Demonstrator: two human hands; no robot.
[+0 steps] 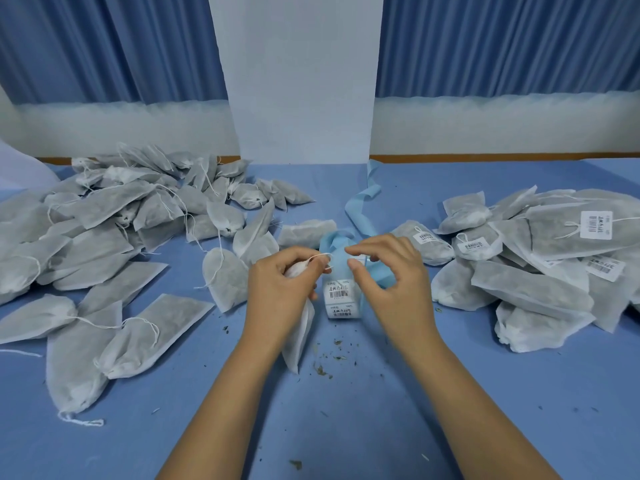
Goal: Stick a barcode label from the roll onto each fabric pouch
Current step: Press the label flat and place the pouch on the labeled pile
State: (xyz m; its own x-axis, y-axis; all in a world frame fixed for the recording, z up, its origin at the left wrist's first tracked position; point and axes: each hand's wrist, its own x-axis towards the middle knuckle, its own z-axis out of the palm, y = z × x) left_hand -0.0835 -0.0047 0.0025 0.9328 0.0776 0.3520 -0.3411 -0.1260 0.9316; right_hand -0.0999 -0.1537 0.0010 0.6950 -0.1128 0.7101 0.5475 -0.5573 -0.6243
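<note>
My bench [346, 427]: mid-blue cloth, speckled with dark flecks [322, 370]. 
My pouches [104, 206]: pale grey-white, mottled darker where filled; white drawstrings. 
My held pouch [298, 341]: white. 
My label roll [341, 299]: white, black barcode stripes and print. 
The backing strip [362, 206]: plain light blue. 
The curtains [104, 46]: deep blue, vertically pleated.

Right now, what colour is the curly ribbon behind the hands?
Light blue. The ribbon shows best in the head view.
</note>
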